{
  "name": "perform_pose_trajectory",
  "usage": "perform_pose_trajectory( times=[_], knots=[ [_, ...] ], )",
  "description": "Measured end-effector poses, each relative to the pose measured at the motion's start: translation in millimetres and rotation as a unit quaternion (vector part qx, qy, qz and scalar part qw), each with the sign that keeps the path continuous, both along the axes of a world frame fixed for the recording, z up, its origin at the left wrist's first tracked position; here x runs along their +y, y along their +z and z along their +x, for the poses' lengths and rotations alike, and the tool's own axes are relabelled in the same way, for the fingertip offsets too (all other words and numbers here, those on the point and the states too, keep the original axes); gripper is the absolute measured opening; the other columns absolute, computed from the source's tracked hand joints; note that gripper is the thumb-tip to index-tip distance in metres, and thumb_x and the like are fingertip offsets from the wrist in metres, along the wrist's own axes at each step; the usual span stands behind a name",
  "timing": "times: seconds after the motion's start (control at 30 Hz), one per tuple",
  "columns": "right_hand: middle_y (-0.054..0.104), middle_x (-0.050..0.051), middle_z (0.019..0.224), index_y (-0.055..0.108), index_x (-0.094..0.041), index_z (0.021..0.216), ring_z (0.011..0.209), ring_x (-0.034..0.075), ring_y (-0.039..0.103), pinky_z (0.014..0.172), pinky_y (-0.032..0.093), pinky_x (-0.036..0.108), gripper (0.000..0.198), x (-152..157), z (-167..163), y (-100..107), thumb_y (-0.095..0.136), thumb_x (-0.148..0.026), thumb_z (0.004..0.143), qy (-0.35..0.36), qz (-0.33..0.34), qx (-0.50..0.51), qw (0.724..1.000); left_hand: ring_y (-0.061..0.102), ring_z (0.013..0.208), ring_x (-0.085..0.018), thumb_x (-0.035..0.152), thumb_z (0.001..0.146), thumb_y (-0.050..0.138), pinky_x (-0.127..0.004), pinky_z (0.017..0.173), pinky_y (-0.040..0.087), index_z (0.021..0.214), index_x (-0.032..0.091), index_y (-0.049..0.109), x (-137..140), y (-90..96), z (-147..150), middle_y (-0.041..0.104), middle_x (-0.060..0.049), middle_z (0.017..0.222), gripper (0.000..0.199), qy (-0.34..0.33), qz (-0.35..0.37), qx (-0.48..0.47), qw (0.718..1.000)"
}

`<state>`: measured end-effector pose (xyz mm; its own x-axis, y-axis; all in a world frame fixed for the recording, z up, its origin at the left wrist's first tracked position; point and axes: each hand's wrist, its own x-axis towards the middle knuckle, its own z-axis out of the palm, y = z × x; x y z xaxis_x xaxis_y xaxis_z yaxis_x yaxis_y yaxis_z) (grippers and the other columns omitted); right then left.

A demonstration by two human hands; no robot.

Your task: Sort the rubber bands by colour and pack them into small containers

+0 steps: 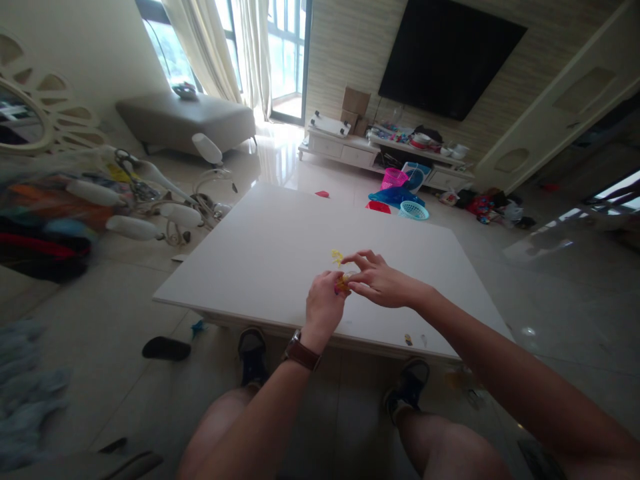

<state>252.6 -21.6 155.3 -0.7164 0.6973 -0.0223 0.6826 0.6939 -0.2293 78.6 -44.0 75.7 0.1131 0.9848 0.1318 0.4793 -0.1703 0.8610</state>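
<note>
My left hand (324, 301), with a brown-strapped watch (303, 351) on its wrist, is closed round a small orange, yellow and pink object (342, 285) above the white table. Its exact kind is too small to tell, and the fingers hide part of it. From the right, my right hand (380, 281) reaches to the top of this object, thumb and a finger drawn together at a pale, clear-looking bit. The index finger stretches out above. Just beyond the fingertips, a little cluster of thin yellow pieces (337, 257) lies on the table.
The white table (260, 247) spans the middle. Near its front edge lie a small dark-and-yellow item (409, 339) and a pale scrap (424, 341). A chandelier (175, 213) stands left of the table. Pink (395, 178) and light-blue baskets (414, 211) are on the floor behind.
</note>
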Motion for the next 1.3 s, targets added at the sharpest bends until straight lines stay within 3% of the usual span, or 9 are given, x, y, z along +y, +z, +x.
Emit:
perform_pose_trajectory(
  times=[0.2, 0.43, 0.53, 0.6, 0.67, 0.83, 1.03, 1.2, 1.3],
  knots=[
    [0.062, 0.011, 0.128, 0.08, -0.024, 0.098, 0.121, 0.03, 0.046, 0.109, 0.039, 0.054, 0.036, 4, -1, 10, 0.046, -0.035, 0.106, -0.035, 0.025, 0.09, 0.995, 0.067, 0.098, -0.02, 0.011, 0.079, 0.08, -0.032, 0.088, 0.05, 0.105, 0.022, 0.073, 2, -1.3, 1, 0.073, -0.005, 0.108, 0.029, 0.016, -0.014, -0.046, 0.999],
    [0.068, 0.008, 0.097, 0.072, -0.02, 0.084, 0.096, 0.023, 0.057, 0.086, 0.049, 0.039, 0.024, 13, 5, 6, 0.056, -0.029, 0.1, -0.097, 0.108, 0.227, 0.963, 0.068, 0.099, -0.019, 0.012, 0.078, 0.08, -0.03, 0.087, 0.051, 0.105, 0.022, 0.073, 5, -3.9, 2, 0.075, -0.005, 0.109, 0.03, 0.028, -0.037, -0.054, 0.997],
    [0.067, 0.005, 0.088, 0.07, -0.019, 0.085, 0.084, 0.019, 0.061, 0.075, 0.049, 0.033, 0.017, 38, 22, -28, 0.058, -0.024, 0.096, -0.211, 0.115, 0.216, 0.946, 0.069, 0.098, -0.019, 0.014, 0.078, 0.08, -0.03, 0.086, 0.05, 0.103, 0.022, 0.073, 3, -2.8, 0, 0.075, -0.006, 0.109, 0.028, 0.033, -0.059, -0.019, 0.998],
    [0.069, 0.005, 0.091, 0.071, -0.018, 0.091, 0.083, 0.018, 0.063, 0.077, 0.05, 0.031, 0.007, 60, 35, -66, 0.064, -0.019, 0.09, -0.271, 0.057, 0.133, 0.952, 0.069, 0.096, -0.019, 0.016, 0.077, 0.08, -0.03, 0.084, 0.049, 0.101, 0.022, 0.072, 2, -2.4, -1, 0.075, -0.006, 0.108, 0.026, 0.03, -0.081, 0.009, 0.996],
    [0.071, 0.008, 0.105, 0.071, -0.017, 0.104, 0.091, 0.018, 0.066, 0.086, 0.051, 0.031, 0.018, 81, 45, -107, 0.072, -0.019, 0.086, -0.324, -0.012, 0.043, 0.945, 0.068, 0.095, -0.02, 0.017, 0.076, 0.08, -0.03, 0.083, 0.048, 0.099, 0.021, 0.072, 0, -2.4, -2, 0.075, -0.007, 0.107, 0.024, 0.025, -0.096, 0.033, 0.994],
    [0.067, 0.014, 0.124, 0.069, -0.017, 0.124, 0.113, 0.025, 0.064, 0.103, 0.049, 0.038, 0.051, 130, 43, -182, 0.084, -0.022, 0.076, -0.329, -0.039, 0.019, 0.943, 0.068, 0.095, -0.021, 0.017, 0.076, 0.079, -0.031, 0.082, 0.047, 0.098, 0.021, 0.072, 2, -3.6, -9, 0.076, -0.007, 0.106, 0.024, 0.019, -0.095, 0.058, 0.994],
    [0.059, 0.011, 0.146, 0.071, -0.027, 0.128, 0.133, 0.03, 0.055, 0.116, 0.04, 0.043, 0.08, 189, 27, -208, 0.096, -0.015, 0.053, -0.261, -0.086, 0.033, 0.961, 0.069, 0.094, -0.02, 0.016, 0.074, 0.079, -0.029, 0.08, 0.047, 0.097, 0.022, 0.072, 13, -5.4, -19, 0.076, -0.007, 0.106, 0.025, 0.036, -0.102, 0.053, 0.993],
    [0.075, 0.007, 0.11, 0.081, -0.018, 0.094, 0.091, 0.019, 0.069, 0.089, 0.053, 0.029, 0.027, 197, 27, -214, 0.078, -0.008, 0.07, -0.243, -0.112, 0.072, 0.961, 0.069, 0.094, -0.02, 0.015, 0.075, 0.079, -0.03, 0.081, 0.047, 0.095, 0.022, 0.071, 18, -4.3, -23, 0.076, -0.007, 0.105, 0.023, 0.048, -0.103, 0.053, 0.992],
    [0.077, 0.005, 0.09, 0.079, -0.017, 0.076, 0.079, 0.016, 0.068, 0.081, 0.052, 0.026, 0.018, 183, 27, -215, 0.068, -0.004, 0.073, -0.255, -0.101, 0.116, 0.955, 0.069, 0.095, -0.02, 0.017, 0.075, 0.079, -0.03, 0.081, 0.048, 0.096, 0.022, 0.071, 18, -3.5, -23, 0.076, -0.007, 0.106, 0.023, 0.048, -0.103, 0.053, 0.992]
  ],
)
